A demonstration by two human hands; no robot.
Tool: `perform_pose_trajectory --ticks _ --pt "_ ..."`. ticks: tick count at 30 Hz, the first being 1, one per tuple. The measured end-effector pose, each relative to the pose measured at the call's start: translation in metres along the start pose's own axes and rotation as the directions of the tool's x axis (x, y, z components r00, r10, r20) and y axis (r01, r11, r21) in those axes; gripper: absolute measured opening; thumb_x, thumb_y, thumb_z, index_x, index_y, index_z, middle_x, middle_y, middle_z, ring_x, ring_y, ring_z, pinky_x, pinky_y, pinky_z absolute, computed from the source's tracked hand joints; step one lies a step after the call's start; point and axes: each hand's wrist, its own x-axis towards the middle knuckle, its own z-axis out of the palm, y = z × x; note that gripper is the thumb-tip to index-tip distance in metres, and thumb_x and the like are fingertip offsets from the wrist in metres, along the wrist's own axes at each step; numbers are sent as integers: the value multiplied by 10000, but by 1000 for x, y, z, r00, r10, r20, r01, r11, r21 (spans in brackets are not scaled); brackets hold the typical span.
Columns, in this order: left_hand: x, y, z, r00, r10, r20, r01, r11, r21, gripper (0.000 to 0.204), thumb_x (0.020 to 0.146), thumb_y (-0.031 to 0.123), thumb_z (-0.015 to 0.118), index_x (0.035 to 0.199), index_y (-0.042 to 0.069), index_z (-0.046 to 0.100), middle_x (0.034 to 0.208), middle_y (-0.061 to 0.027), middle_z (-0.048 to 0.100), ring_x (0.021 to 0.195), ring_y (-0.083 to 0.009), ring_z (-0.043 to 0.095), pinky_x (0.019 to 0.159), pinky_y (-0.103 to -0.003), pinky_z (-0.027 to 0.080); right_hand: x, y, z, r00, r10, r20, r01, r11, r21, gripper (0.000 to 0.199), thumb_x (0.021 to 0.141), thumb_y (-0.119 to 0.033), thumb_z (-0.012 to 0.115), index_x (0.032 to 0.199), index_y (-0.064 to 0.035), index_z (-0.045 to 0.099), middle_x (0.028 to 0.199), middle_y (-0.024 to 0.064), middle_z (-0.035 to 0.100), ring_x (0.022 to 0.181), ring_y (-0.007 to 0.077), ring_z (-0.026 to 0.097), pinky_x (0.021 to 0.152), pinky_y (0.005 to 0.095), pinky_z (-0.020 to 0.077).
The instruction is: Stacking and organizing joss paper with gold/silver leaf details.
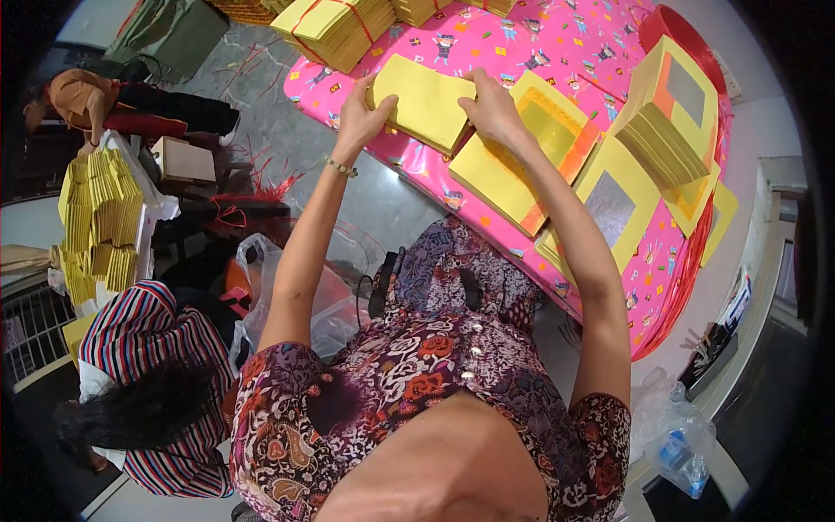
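Observation:
Between my two hands is a stack of yellow paper (424,97), held by its left and right ends at the near edge of the pink table. My left hand (362,115) wraps the left end with its thumb on top; a beaded bracelet circles that wrist. My right hand (494,111) grips the right end the same way, thumb on the top sheet. Just right of it lies another yellow paper stack (496,178) with an orange-edged printed panel. Beyond that are yellow sheets with a silver square (609,204), partly behind my right forearm.
Tied yellow bundles (335,30) stand at the table's far side. A tall paper stack (665,139), red strings (674,300) and a red basin (665,30) are on the right. Two people work at left beside folded yellow paper (104,204). A clear plastic bag (300,296) hangs near my left arm.

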Motion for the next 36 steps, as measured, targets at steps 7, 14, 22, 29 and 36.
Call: perform_pose_trajectory --ticks 7,14,22,29,36 --pt "-5 2 6 1000 -21 -14 21 1000 3 646 801 279 763 1335 -9 542 1161 -208 685 1075 -302 675 920 -390 528 5 -11 -5 979 119 164 -106 990 -89 384 865 -71 625 1194 59 475 1075 300 626 1033 450 613 884 517 478" --pt "-14 24 9 999 18 -29 -16 997 78 625 780 265 760 1314 12 558 1110 -208 695 1030 -330 679 904 -415 527 2 0 1 995 34 93 -25 996 -91 338 845 -39 614 1126 66 458 1026 320 604 1000 479 606 864 536 478" --pt "-24 22 13 921 373 -114 -281 838 468 637 784 225 735 1370 90 523 1186 -200 587 1142 -374 504 999 -490 392 -12 -28 7 995 -85 48 97 920 -379 299 809 46 606 1093 93 524 1066 293 588 978 395 649 784 442 586" --pt "-21 36 12 926 369 77 -358 798 485 277 834 106 662 1095 160 734 1122 -65 663 1068 -321 548 944 -449 419 -21 -14 -2 942 -259 -212 195 940 -280 251 811 5 618 1057 36 577 1058 205 584 969 384 608 869 456 523" --pt "-9 32 3 888 438 143 -445 737 508 309 841 70 632 1122 161 723 1133 -87 677 1093 -339 563 929 -465 443 -98 8 -75 970 -218 -110 219 976 -4 212 890 -106 637 1083 -22 621 1006 145 616 971 330 628 838 420 507"
